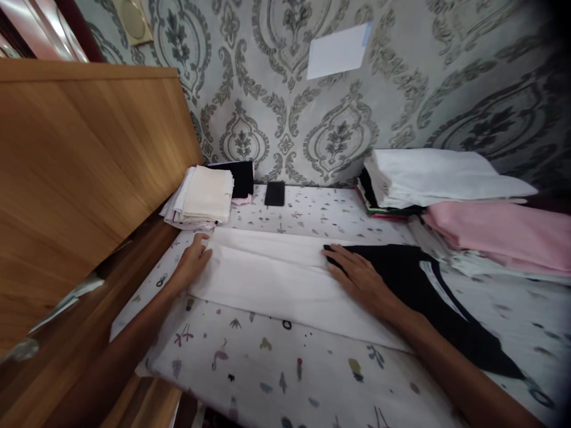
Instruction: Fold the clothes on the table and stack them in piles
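A white and black T-shirt (272, 273) lies in a long folded strip across the patterned cloth, its black neck part (401, 267) with a pale label towards the right. At the strip's left end is my left hand (193, 261), its fingers curled at the white hem and closed on the edge; the fingertips are partly hidden. My right hand (359, 276) rests palm down where white meets black, fingers stretched out and pressing on the fabric.
Folded cream and white cloths (207, 193) are stacked at the back left, beside a small black flat item (275, 194). White folded clothes (437, 178) and a pink garment (504, 232) lie at the right. A wooden panel (89, 166) rises on the left; a patterned wall (285, 119) stands behind.
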Tool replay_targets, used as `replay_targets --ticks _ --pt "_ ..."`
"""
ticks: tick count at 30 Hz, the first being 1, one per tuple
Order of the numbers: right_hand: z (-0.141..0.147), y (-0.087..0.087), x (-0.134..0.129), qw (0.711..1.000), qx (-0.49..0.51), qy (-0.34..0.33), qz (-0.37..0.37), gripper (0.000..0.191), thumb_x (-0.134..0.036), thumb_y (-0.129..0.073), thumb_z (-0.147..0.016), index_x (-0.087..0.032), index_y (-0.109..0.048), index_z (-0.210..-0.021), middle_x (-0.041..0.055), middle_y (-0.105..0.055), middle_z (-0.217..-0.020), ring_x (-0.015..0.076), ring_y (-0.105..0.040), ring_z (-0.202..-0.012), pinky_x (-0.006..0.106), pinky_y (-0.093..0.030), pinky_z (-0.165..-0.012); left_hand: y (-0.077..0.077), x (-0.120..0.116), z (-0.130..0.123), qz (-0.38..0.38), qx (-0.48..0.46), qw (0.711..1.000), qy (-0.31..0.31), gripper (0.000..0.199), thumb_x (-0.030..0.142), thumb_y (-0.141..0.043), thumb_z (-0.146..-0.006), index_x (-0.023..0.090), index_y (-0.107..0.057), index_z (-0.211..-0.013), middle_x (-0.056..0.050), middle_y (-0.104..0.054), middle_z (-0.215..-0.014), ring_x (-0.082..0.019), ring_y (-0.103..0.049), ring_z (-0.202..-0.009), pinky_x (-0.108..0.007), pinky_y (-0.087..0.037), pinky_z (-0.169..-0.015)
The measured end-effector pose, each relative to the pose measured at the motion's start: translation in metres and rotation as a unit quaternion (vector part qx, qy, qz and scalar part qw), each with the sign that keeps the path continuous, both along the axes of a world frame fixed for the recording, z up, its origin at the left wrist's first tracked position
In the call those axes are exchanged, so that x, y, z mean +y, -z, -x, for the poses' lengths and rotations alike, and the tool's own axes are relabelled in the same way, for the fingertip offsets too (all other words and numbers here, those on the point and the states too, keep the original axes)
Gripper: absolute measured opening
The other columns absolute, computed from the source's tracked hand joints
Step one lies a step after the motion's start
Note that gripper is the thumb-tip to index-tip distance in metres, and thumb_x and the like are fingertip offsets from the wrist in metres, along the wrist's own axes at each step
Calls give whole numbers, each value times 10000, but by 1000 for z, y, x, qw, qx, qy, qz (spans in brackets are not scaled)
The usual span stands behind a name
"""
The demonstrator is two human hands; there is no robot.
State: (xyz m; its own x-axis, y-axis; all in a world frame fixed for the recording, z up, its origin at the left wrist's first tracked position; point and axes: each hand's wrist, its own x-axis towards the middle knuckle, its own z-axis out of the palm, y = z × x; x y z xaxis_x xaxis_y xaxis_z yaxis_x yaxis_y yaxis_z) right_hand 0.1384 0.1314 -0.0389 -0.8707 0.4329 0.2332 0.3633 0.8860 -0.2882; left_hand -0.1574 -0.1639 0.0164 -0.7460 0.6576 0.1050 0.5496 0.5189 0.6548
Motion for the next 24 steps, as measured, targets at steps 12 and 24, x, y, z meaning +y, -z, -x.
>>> replay_targets --ticks 12,24 --pt "-2 9 7 999 24 -11 -34 503 -463 -351 -977 -216 -527 -1379 138 -516 -1460 298 -452 -1376 520 -418 -1100 -5 -20 -14 114 43 992 -20 455 490 -464 -892 235 -417 -1267 51 -535 -663 -194 -558 -637 -284 -359 -589" --pt "2 7 2 998 7 -15 -60 492 -468 -333 -985 -217 -569 -1337 139 -525 -1450 312 -465 -1363 544 -419 -1083 -6 -49 -35 190 84 977 -39 394 335 -350 -945 241 -365 -1326 20 -601 -700 -228 -599 -671 -296 -350 -625"
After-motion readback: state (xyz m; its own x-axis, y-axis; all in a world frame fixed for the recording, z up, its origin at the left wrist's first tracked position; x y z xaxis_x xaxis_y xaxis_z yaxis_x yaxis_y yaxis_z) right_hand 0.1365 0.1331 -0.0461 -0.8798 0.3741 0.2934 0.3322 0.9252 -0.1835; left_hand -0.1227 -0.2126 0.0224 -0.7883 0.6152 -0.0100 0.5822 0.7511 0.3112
